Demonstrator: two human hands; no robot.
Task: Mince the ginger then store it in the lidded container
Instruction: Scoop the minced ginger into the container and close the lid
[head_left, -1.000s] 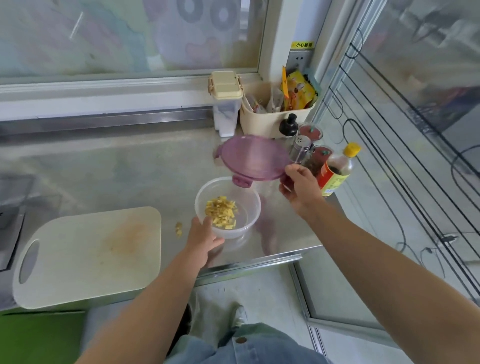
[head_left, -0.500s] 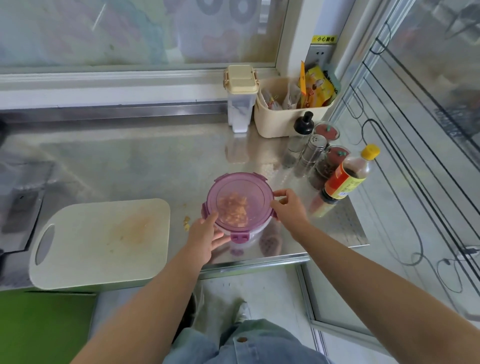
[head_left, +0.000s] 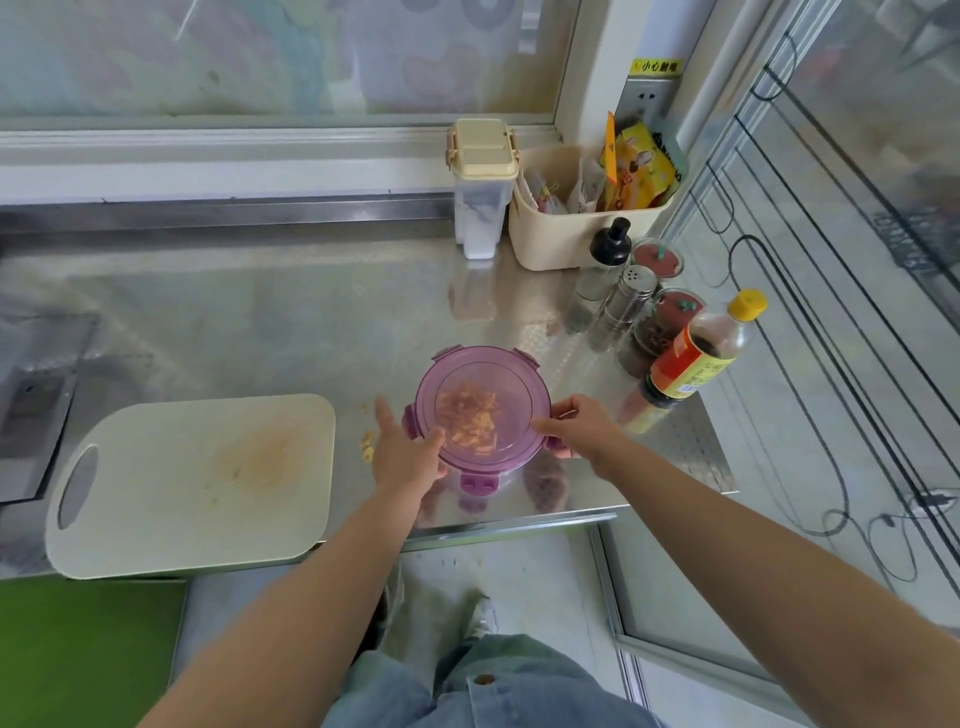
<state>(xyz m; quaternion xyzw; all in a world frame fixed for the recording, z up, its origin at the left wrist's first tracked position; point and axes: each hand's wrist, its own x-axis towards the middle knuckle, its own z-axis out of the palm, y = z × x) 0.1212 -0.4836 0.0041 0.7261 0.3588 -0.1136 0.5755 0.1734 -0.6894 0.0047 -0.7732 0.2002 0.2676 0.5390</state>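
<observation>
A round clear container with a translucent purple lid (head_left: 483, 384) stands on the steel counter near its front edge. Minced ginger (head_left: 470, 418) shows through the lid. My left hand (head_left: 402, 452) rests on the lid's left rim, thumb lying over the top, fingers stretched along the side. My right hand (head_left: 576, 428) holds the lid's right rim, fingers curled over the clip there. The front clip (head_left: 478, 483) sticks out flat toward me. A few ginger bits (head_left: 368, 447) lie on the counter left of the container.
A pale cutting board (head_left: 197, 483) with a yellow stain lies at the left. Right of the container stand a soy sauce bottle (head_left: 696, 353), spice jars and a metal shaker (head_left: 623, 301). A beige bin (head_left: 576, 228) and a lidded canister (head_left: 480, 182) stand at the back.
The purple lid came down from the air onto the bowl of ginger. Both hands have since shifted onto the lid's rim, left and right.
</observation>
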